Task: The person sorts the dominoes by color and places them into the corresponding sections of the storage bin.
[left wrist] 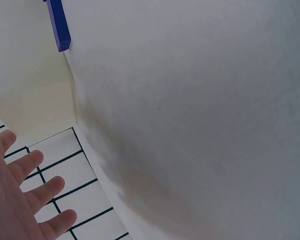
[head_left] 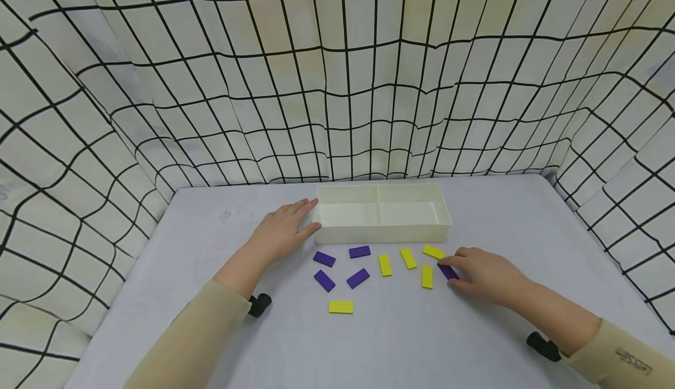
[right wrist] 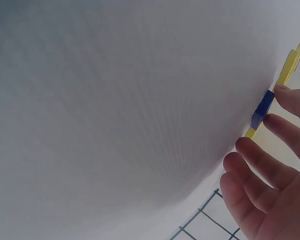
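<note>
A white box (head_left: 382, 235) with two compartments stands at the back middle of the table. Spread fingers of my left hand (head_left: 282, 229) rest against its left end; that hand holds nothing. To the right, in front of the box, my right hand (head_left: 487, 275) pinches a purple block (head_left: 447, 271) between thumb and index finger. The right wrist view shows this block (right wrist: 262, 109) between those fingertips, at table level. Just beyond it lies a yellow block (head_left: 433, 252), close to the index fingertip, and another yellow block (head_left: 427, 277) is just to the left.
Several more purple blocks (head_left: 324, 280) lie flat in front of the box's left half. More yellow blocks (head_left: 385, 265) are spread in the middle, with one yellow block (head_left: 341, 307) nearer the front. Black-lined netting (head_left: 358, 90) over white cloth surrounds the table's back and sides.
</note>
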A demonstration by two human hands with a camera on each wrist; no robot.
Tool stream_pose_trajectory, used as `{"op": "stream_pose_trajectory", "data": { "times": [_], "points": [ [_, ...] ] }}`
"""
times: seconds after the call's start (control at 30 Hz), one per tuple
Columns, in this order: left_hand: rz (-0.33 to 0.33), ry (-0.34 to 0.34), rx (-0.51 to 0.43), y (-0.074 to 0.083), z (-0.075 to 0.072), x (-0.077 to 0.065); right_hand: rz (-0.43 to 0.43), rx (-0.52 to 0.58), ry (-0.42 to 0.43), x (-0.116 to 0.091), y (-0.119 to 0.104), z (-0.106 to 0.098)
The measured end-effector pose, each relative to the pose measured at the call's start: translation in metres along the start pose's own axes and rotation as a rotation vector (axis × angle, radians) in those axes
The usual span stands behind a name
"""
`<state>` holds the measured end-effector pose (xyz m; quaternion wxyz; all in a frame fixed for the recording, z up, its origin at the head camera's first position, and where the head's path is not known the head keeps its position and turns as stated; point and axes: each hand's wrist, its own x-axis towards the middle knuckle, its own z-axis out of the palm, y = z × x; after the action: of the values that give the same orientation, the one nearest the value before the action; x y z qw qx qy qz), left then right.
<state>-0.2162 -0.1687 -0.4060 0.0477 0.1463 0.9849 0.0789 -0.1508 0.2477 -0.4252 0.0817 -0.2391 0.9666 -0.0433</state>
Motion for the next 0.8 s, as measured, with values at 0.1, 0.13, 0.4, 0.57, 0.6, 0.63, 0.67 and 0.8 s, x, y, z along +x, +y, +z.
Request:
{"op": "stream_pose_trajectory", "data": {
  "times": [0.1, 0.13, 0.4, 0.57, 0.6, 0.63, 0.67, 0.8],
  "points": [
    [-0.004, -0.004, 0.000, -0.0007, 0.0008, 0.0009, 0.002, 0.000, -0.017, 0.0022, -0.0006, 0.0002],
    [-0.005, -0.007, -0.001, -0.0012, 0.0010, 0.0013, 0.004, -0.001, -0.023, 0.0029, -0.0009, -0.0001],
    [-0.009, -0.043, -0.054, -0.0049, 0.0017, 0.0048, 0.003, -0.001, -0.051, 0.0067, -0.0030, -0.0022],
    [-0.016, -0.068, -0.124, -0.0062, 0.0004, 0.0060, -0.003, 0.015, -0.063, 0.0082, -0.0037, -0.0014],
    [-0.017, -0.073, -0.135, -0.0064, 0.0002, 0.0062, -0.001, 0.018, -0.065, 0.0084, -0.0036, -0.0010],
    [-0.018, -0.079, -0.147, -0.0063, 0.0000, 0.0064, 0.000, 0.021, -0.066, 0.0085, -0.0036, -0.0006],
    [-0.022, -0.086, -0.158, -0.0062, -0.0003, 0.0064, 0.002, 0.025, -0.067, 0.0086, -0.0036, -0.0003],
    [-0.043, -0.110, -0.200, -0.0064, -0.0001, 0.0071, -0.004, 0.041, -0.061, 0.0082, -0.0038, 0.0003]
  ]
}}
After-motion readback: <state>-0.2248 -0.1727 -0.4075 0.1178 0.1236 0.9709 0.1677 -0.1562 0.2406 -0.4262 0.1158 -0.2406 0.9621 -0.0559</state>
